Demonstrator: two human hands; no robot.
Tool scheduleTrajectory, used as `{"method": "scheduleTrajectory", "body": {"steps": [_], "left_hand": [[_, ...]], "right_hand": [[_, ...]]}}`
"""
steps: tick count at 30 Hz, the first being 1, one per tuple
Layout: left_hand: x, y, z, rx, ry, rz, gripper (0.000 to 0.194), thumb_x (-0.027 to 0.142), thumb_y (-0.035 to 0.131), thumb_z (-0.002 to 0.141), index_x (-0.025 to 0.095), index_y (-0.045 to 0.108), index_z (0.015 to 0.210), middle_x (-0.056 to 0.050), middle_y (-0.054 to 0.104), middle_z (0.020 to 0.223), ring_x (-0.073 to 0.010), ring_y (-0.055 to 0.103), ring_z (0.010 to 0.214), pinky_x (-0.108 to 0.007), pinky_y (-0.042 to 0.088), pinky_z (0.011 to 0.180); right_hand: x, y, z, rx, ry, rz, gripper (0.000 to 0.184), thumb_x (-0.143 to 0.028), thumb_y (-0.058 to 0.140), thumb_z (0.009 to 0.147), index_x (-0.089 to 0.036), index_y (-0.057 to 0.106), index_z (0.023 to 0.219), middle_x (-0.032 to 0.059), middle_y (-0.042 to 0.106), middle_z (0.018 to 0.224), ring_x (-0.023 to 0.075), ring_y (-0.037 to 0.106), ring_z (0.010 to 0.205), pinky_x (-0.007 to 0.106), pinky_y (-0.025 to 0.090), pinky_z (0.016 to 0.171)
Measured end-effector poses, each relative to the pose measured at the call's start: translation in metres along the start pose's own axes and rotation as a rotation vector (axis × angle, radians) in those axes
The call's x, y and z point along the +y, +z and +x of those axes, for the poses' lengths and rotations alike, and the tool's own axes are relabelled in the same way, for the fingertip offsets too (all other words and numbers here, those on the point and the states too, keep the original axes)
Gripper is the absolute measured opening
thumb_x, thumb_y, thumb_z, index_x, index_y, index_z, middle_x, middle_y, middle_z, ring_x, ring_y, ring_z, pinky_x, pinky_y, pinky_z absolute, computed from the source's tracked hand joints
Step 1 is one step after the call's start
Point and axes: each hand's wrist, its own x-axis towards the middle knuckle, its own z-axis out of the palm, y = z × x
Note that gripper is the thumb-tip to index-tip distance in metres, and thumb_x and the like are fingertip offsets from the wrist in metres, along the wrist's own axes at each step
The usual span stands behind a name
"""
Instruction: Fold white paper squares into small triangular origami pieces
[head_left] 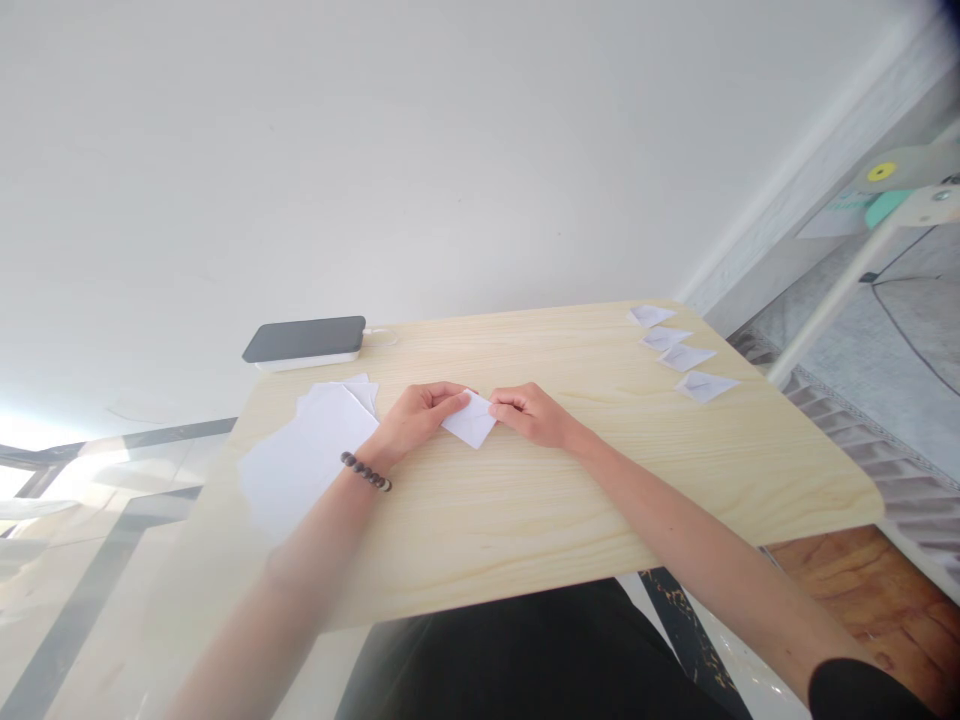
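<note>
Hands meet mid-bench (525, 520) on a small folded white paper (469, 420): left hand (417, 412) pinches its left edge, right hand (529, 412) pinches the right corner. Paper lies flat on the wood. Stack of white sheets (304, 455) just left of it; four folded pieces (681, 356) at far right; dark device (306, 342) behind.

We see a white folded paper piece (469, 419), a white paper stack (304, 460), a pale wood-grain desk (600, 480), a dark grey slab on a white base (306, 341), and a dark brown bead bracelet (365, 471).
</note>
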Motion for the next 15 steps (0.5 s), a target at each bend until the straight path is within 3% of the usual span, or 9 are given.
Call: {"method": "scheduleTrajectory", "body": {"steps": [6,15], "left_hand": [[0.0031,0.0042,-0.0016,0.027,0.036,0.093,0.038,0.049,0.049,0.075,0.015,0.064,0.075,-0.002,0.058,0.066,-0.0116,0.046,0.060,-0.022,0.035,0.052],[0.0006,0.0010,-0.0022,-0.008,0.032,0.091,0.037,0.047,0.050,0.076,0.014,0.064,0.068,0.002,0.049,0.053,-0.0074,0.035,0.048,-0.022,0.026,0.045]], "right_hand": [[-0.0004,0.0026,0.0001,0.035,-0.013,-0.015,0.033,-0.034,0.041,0.080,-0.017,0.034,0.053,-0.0050,0.028,0.051,0.0058,0.026,0.048,0.021,0.021,0.046],[-0.0004,0.0014,-0.0004,-0.065,-0.029,-0.037,0.035,-0.035,0.040,0.082,-0.017,0.030,0.054,-0.0052,0.026,0.052,0.0055,0.024,0.047,0.022,0.020,0.045]]}}
